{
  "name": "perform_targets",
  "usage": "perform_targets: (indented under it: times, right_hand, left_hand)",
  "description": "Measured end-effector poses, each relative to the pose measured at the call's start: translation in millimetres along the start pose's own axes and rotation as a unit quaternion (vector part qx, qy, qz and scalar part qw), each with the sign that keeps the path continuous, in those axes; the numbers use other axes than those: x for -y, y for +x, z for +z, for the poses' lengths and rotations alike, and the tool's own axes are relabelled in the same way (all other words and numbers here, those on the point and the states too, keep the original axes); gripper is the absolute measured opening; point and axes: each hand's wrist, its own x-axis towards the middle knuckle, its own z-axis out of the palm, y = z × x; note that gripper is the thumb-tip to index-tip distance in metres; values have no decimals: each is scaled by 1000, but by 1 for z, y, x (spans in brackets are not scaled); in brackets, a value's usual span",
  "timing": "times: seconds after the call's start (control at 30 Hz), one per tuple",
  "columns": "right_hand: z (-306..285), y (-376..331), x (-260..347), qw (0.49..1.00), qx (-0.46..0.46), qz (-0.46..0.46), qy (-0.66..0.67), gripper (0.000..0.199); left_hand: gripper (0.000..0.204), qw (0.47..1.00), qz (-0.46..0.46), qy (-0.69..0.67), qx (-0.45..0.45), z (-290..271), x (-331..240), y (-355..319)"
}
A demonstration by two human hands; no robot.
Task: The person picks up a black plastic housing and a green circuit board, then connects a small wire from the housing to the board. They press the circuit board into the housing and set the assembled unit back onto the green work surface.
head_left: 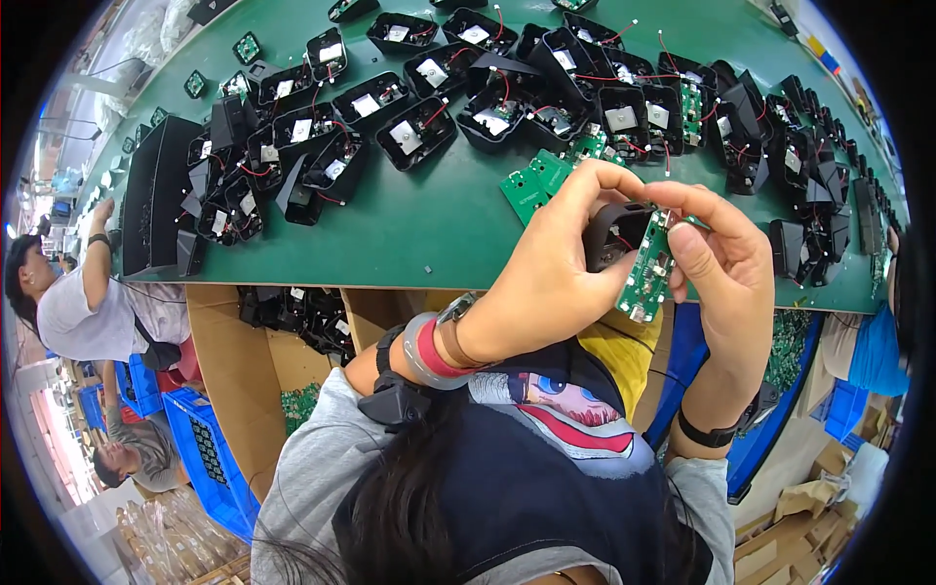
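Close to the table's front edge, my left hand (pixel 551 268) is wrapped round a black plastic housing (pixel 606 241), its opening turned toward my right hand. My right hand (pixel 729 258) pinches a narrow green circuit board (pixel 647 277) between thumb and fingers. The board stands tilted right beside the housing's opening; whether the two touch I cannot make out. Part of the housing is hidden behind my left fingers and the board. Just beyond my left hand, several green circuit boards (pixel 527 193) lie flat on the table.
Many black housings (pixel 416 135) with red wires and white parts spread across the green table (pixel 390 234). A black bin (pixel 161 200) stands at left. Below the edge are a cardboard box (pixel 229 356) of housings and a blue crate (pixel 210 458). Co-workers (pixel 93 302) are at left.
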Motion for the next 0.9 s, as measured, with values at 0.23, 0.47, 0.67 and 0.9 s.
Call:
perform_targets:
  times: [0.23,0.47,0.67,0.9]
  right_hand:
    - [-4,-7,-4,999,-38,3,36,19]
    - [-13,-9,-9,998,-40,0,58,18]
    - [-18,-5,-7,995,-7,17,94,20]
    - [-17,-7,-15,974,30,28,223,20]
  left_hand:
    - [49,999,-12,27,-17,6,-5,-1]
    - [55,998,-38,-39,21,0,-12,0]
    - [60,993,-39,-71,81,-3,-11,0]
    - [70,980,-111,-148,67,-1,-13,3]
